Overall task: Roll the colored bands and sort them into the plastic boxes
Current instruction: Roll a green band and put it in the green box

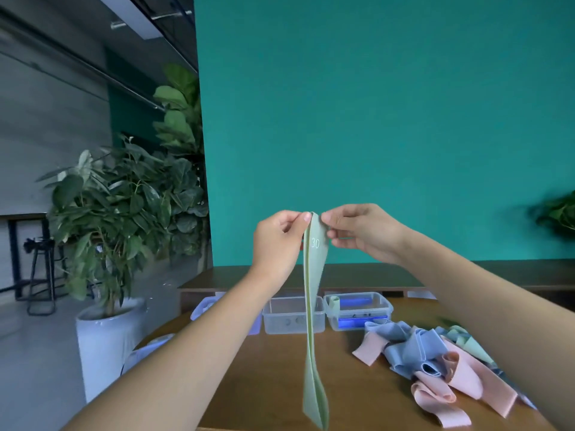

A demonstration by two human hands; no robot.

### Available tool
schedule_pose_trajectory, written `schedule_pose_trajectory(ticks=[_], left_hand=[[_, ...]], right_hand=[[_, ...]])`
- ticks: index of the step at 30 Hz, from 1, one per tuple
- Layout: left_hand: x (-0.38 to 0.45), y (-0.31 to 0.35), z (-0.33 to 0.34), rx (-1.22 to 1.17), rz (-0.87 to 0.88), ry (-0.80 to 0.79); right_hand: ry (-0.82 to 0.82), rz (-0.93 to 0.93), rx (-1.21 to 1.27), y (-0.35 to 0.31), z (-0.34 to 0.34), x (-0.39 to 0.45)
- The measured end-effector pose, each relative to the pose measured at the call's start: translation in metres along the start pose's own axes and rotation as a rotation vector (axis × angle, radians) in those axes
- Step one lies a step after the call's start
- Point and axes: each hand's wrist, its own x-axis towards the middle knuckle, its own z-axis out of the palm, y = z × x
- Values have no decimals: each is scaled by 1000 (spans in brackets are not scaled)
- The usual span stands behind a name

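- While it hung above the table [280, 368], the green band [315, 306] was pinched at its top by the left hand [277, 241] and right hand [361, 231].
- If either pinch were loosened, the band could be dropped before rolling.

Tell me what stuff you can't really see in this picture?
All in the head view:
- Left box: mostly hidden behind the left forearm, so its contents can't be told.
- Middle box: partly covered by the hanging green band.
- Green band's bottom end: cut off by the picture's lower edge.
- Pile of pink and blue bands: tangled and overlapping, so they can't be counted.
- Right box: contents blurred by blue glare.
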Motion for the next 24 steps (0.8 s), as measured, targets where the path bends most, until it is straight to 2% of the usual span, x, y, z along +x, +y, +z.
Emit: schedule_pose_trajectory(ticks=[3,10,15,24], left_hand=[[-7,-15,-10,-39,-66,3],[-31,-96,-15,-46,-285,-41],[-52,-163,-12,48,-308,-91],[-45,-273,-2,180,-421,-111]], right_hand=[[4,41,-150,17,5,2],[-88,179,-141,87,16,12],[-2,238,-235,173,19,27],[123,269,-148,288,11,58]])
